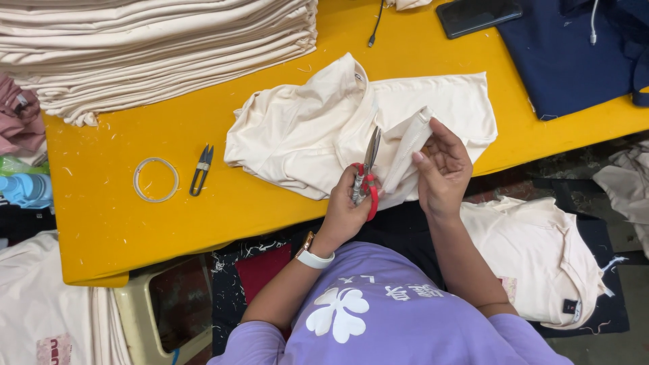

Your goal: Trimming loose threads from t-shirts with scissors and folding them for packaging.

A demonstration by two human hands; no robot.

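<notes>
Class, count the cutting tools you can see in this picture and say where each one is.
2. Red-handled scissors are in the left hand, over the cream garment. Small black thread snips lie on the yellow table beside a white ring. Others may be hidden under fabric.

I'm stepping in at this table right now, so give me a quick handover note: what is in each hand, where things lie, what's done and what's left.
Left hand: grips red-handled scissors, blades up.
Right hand: holds up a strip of the cream garment beside the blades.
The garment lies crumpled on the yellow table; thread snips and a tape ring lie to its left.
Done: folded cream stack at the far left.
Left: this garment is still unfolded, in hand.
</notes>
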